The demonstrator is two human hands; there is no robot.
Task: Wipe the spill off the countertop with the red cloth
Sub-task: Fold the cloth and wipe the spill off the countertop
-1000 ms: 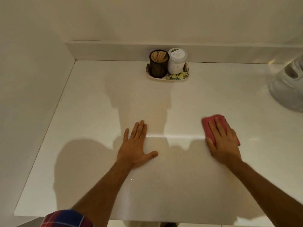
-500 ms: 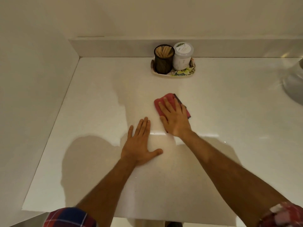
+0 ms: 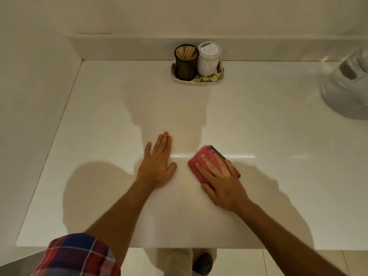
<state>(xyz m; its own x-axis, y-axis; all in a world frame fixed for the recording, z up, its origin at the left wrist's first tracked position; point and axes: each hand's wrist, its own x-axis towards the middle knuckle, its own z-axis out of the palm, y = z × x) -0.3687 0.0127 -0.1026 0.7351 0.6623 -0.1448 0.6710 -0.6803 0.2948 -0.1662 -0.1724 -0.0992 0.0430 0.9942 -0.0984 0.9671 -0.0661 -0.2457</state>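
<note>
The red cloth (image 3: 201,161) lies folded on the white countertop (image 3: 99,120), near its middle front. My right hand (image 3: 221,180) presses flat on top of the cloth, fingers spread over it, covering its near half. My left hand (image 3: 158,165) rests flat on the bare countertop just left of the cloth, palm down, fingers together, holding nothing. No spill stands out on the glossy surface; only a light reflection streak crosses between the hands.
A small floral tray (image 3: 211,78) at the back wall holds a dark cup of wooden sticks (image 3: 186,62) and a white jar (image 3: 208,58). A white appliance (image 3: 348,84) stands at the right. A wall borders the left side. The counter's front edge lies near my body.
My right hand has swept the cloth from the right side to the middle and back, then drawn it toward me. My left hand has stayed flat in place.
</note>
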